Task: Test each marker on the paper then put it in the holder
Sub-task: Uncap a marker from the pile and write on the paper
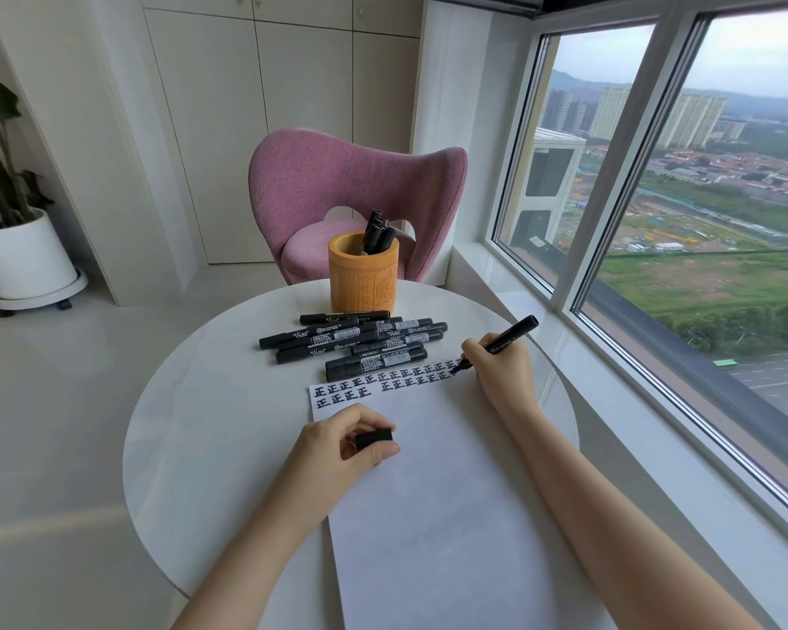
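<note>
Right hand grips black marker, long axis tilted, tip toward 8 o'clock touching paper, tail toward 2 o'clock; left hand pinches black cap.

Matt paper, carved wooden holder

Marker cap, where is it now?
Head view: the cap sits pinched in the left hand over the paper, near its left edge, below the written marks.
</note>
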Action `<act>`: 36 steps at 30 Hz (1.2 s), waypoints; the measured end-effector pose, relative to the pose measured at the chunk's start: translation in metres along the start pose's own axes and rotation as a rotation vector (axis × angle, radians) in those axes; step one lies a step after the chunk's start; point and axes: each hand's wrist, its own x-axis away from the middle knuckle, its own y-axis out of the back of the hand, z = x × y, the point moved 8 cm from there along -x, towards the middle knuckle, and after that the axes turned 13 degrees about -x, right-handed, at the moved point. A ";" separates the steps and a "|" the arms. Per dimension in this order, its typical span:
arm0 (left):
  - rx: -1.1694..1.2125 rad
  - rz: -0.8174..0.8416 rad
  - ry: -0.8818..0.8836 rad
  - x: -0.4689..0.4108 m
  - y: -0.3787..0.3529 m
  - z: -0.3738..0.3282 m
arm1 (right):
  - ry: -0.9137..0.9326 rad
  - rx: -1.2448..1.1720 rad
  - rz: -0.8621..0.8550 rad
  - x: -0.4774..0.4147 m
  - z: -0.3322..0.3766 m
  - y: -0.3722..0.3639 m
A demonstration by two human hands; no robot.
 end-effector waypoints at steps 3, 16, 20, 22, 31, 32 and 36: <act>0.004 0.003 0.002 0.000 0.000 0.000 | 0.007 0.021 0.003 0.000 0.001 -0.001; 0.016 0.001 0.001 0.000 0.000 0.000 | 0.000 0.000 -0.004 0.001 0.002 0.001; 0.009 0.005 -0.005 0.000 -0.001 0.000 | -0.004 -0.010 -0.010 0.001 0.001 0.002; 0.014 0.003 -0.006 0.000 -0.001 0.000 | 0.002 -0.003 -0.001 0.001 0.001 0.001; 0.016 0.007 -0.001 0.001 0.000 -0.001 | 0.011 0.003 0.016 0.001 0.002 -0.001; 0.014 0.006 0.000 0.001 0.000 0.000 | 0.012 -0.002 0.011 0.001 0.002 -0.001; 0.012 0.006 0.004 0.000 0.000 0.000 | 0.015 -0.016 -0.014 0.000 0.002 0.001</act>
